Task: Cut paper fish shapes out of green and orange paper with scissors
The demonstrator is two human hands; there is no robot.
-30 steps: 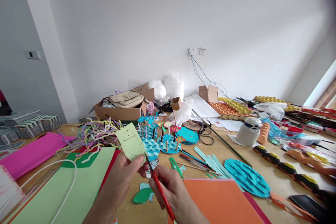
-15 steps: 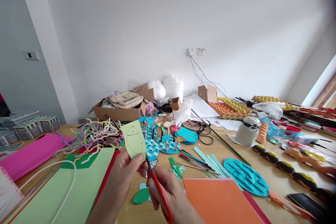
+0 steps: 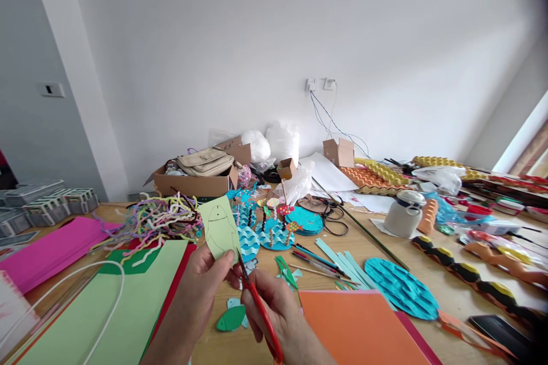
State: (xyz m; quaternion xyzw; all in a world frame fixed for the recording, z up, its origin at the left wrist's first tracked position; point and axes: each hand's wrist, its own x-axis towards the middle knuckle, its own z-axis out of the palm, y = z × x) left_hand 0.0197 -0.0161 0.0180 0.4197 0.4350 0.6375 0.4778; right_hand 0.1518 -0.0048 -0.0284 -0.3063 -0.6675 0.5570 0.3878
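Between thumb and fingers, my left hand (image 3: 205,274) pinches a pale green piece of paper (image 3: 219,225) with a fish outline drawn on it. My right hand (image 3: 276,308) is wrapped round the red handles of a pair of scissors (image 3: 268,322). Their dark blades meet the paper's lower right edge, close to my left thumb; how far the blades are apart is hard to make out. Below the hands, a green paper fish (image 3: 231,318) lies on the table over light blue paper pieces.
Light green sheets (image 3: 128,308) lie to the left, orange sheets (image 3: 355,325) to the right. Pipe cleaners (image 3: 166,217) are heaped beyond the left hand. Behind are blue wave-patterned models (image 3: 276,239). Pens (image 3: 317,262), paper strips (image 3: 342,259) and a lidded jar (image 3: 403,214) are on the right.
The hands, paper and scissors have barely moved. The scissors and right hand sit very slightly further right, and the blade tips look a little changed against the paper's edge.
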